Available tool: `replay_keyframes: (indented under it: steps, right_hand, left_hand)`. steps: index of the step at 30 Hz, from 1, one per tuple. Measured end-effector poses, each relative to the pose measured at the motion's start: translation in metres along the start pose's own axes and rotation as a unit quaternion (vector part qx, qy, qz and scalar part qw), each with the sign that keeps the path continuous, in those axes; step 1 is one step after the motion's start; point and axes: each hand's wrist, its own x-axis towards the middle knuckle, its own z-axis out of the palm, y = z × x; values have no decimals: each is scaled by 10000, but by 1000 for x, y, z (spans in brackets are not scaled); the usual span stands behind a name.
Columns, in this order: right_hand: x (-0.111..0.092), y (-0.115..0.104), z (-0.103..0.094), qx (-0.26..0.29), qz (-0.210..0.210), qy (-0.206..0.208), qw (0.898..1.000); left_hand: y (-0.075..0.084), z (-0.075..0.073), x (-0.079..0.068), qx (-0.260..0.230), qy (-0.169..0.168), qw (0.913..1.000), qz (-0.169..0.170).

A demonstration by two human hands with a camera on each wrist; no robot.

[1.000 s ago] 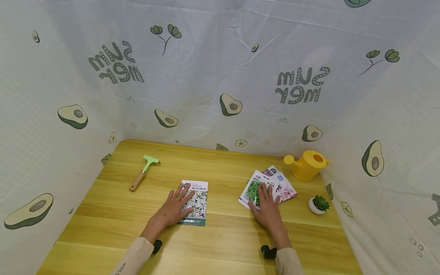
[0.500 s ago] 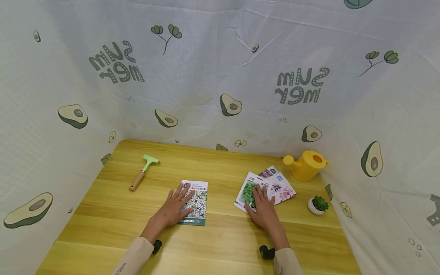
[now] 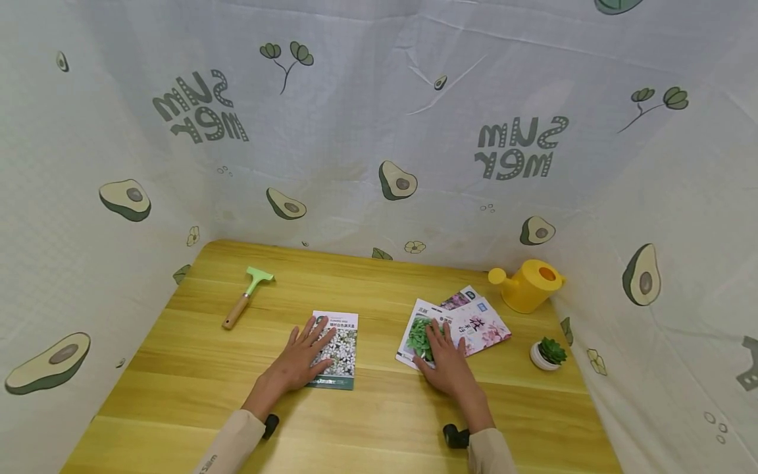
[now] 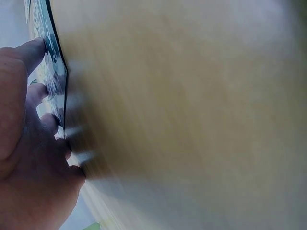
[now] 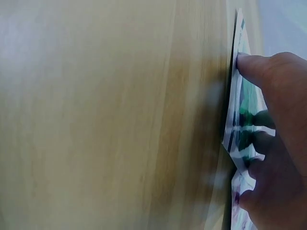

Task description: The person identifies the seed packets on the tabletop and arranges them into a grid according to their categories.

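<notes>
My left hand lies with spread fingers on a seed packet printed with white flowers, near the middle of the table. To the right, my right hand presses spread fingers on a seed packet showing green leaves. Beneath that one, and fanned out to its right, lie a pink-flower packet and a purple-flower packet. In the right wrist view, thumb and fingertips touch the green-leaf packet. The left wrist view shows fingertips on the white-flower packet, along its edge.
A small green-headed tool with a wooden handle lies at the back left of the wooden table. At the back right stands a yellow watering can, with a small potted succulent nearer. A printed curtain surrounds the table.
My right hand has slid the green-leaf packet left and slightly nearer, uncovering more of the pink-flower packet. The left hand and its packet have stayed in place.
</notes>
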Motion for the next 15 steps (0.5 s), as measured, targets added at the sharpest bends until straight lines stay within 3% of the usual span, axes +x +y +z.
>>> replay_keyframes:
  steps: [10,15]
  right_hand:
    - [3,-8,1,27,-110,-205,9997]
    - [3,-11,2,85,-158,-236,9996]
  left_hand:
    - [2,-4,0,-99,-61,9999,-47]
    - [8,-10,-1,-430,-89,9990,29]
